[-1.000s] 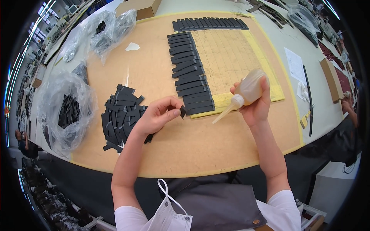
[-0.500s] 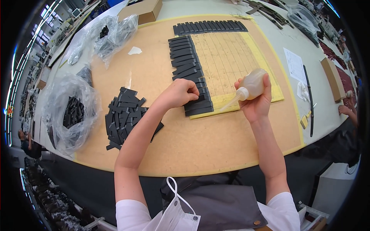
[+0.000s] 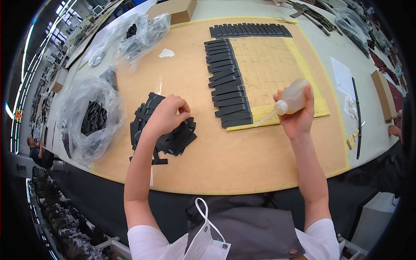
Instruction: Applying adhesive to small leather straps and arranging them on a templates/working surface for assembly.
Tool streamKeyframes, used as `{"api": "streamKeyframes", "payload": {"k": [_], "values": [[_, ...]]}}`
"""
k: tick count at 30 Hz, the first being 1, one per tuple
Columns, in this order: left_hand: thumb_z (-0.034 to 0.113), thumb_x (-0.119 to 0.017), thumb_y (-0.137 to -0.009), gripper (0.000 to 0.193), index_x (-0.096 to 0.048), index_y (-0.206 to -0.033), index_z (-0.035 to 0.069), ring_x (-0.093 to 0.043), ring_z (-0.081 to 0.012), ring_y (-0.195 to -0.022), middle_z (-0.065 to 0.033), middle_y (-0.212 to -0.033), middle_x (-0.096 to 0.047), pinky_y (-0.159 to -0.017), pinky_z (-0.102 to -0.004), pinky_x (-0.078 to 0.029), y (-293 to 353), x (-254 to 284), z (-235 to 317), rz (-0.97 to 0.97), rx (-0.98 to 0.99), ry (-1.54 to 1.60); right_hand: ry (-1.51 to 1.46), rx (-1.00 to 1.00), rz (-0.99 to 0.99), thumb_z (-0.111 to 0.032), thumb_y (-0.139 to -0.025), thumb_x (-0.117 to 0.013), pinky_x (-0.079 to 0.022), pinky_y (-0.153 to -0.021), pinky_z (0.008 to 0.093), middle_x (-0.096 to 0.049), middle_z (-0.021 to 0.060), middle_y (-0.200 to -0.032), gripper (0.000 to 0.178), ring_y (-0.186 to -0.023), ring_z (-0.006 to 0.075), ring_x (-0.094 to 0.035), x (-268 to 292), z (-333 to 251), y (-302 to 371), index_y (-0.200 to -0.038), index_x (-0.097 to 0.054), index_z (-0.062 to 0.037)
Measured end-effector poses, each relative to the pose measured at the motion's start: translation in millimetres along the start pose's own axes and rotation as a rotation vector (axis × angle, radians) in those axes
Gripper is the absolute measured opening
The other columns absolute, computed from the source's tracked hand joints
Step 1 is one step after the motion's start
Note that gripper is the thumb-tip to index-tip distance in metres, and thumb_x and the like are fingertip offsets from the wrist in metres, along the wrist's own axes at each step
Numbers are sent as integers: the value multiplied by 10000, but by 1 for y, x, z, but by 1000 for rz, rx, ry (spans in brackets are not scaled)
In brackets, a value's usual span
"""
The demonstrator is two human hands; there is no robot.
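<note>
My left hand point(image 3: 167, 116) hovers over a loose pile of flat black strips point(image 3: 180, 141), its fingers curled together. Whatever they may pinch is hidden. My right hand point(image 3: 298, 125) is wrapped round a translucent squeeze bottle point(image 3: 295, 94) with a white cap and a thin nozzle slanting down to the left. Below that nozzle lies the yellow-bordered edge of a panel point(image 3: 264, 60) ruled with lines. Along the panel's left side runs an overlapping column of black strips point(image 3: 226, 82). Another row of black strips point(image 3: 251, 30) lines its far edge.
Clear plastic bags point(image 3: 73, 123) with black pieces stand at the left. A cardboard box point(image 3: 173, 11) sits at the back. On the right lie a paper sheet point(image 3: 342, 71), a long black rod point(image 3: 357, 117) and a second cardboard box point(image 3: 383, 95). Part of another person's hand point(image 3: 394, 131) shows at far right.
My left hand has moved left from the strip column to the loose pile. The right hand still holds the bottle over the panel's near edge. The whole view has shifted slightly.
</note>
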State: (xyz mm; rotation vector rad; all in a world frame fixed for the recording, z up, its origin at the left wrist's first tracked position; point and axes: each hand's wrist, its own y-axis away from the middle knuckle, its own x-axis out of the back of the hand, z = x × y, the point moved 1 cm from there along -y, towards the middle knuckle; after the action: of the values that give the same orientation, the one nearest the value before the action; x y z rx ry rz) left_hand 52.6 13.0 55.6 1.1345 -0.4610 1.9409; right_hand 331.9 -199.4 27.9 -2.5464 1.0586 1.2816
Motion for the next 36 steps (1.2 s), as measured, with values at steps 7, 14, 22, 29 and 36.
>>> {"api": "streamKeyframes", "payload": {"k": [7, 14, 22, 29, 36], "values": [[112, -771, -790, 142, -661, -810, 24, -566, -250, -905, -72, -811, -629, -790, -358, -495, 43, 8, -34, 58, 128, -50, 0, 7, 6, -620, -823, -703, -603, -756, 409, -636, 157, -1007, 707, -913, 318, -693, -2, 2, 1, -1237, -454, -105], [165, -791, -779, 201, -655, -813, 22, -594, -252, -931, -81, -832, -635, -799, -359, -517, 69, -16, -13, -44, 130, -125, 15, 0, 8, -626, -820, -708, -606, -746, 407, -644, 152, -1002, 706, -914, 315, -696, -2, 2, 2, -1234, -458, -111], [67, -724, -825, 170, -577, -876, -1, -604, -202, -753, -88, -795, -626, -682, -334, -499, 66, -30, 8, -12, 69, 72, 26, -12, -38, -639, -822, -699, -606, -749, 416, -644, 152, -1009, 729, -924, 320, -695, 4, 7, -2, -1242, -449, -99], [20, -652, -877, 204, -529, -1040, 4, -551, -142, -740, -69, -831, -571, -670, -281, -486, 43, -78, 37, -38, -161, 373, 162, 60, -61, -638, -829, -693, -591, -795, 447, -634, 156, -1034, 764, -952, 324, -689, 0, 9, 6, -1285, -430, -83], [-8, -676, -884, 342, -597, -1217, 1, -600, -138, -836, -74, -929, -637, -758, -288, -512, 32, -86, 39, -25, -141, 589, 312, 128, -60, -666, -833, -674, -586, -833, 436, -641, 168, -1041, 793, -971, 322, -692, 6, 14, 3, -1296, -434, -69]]}}
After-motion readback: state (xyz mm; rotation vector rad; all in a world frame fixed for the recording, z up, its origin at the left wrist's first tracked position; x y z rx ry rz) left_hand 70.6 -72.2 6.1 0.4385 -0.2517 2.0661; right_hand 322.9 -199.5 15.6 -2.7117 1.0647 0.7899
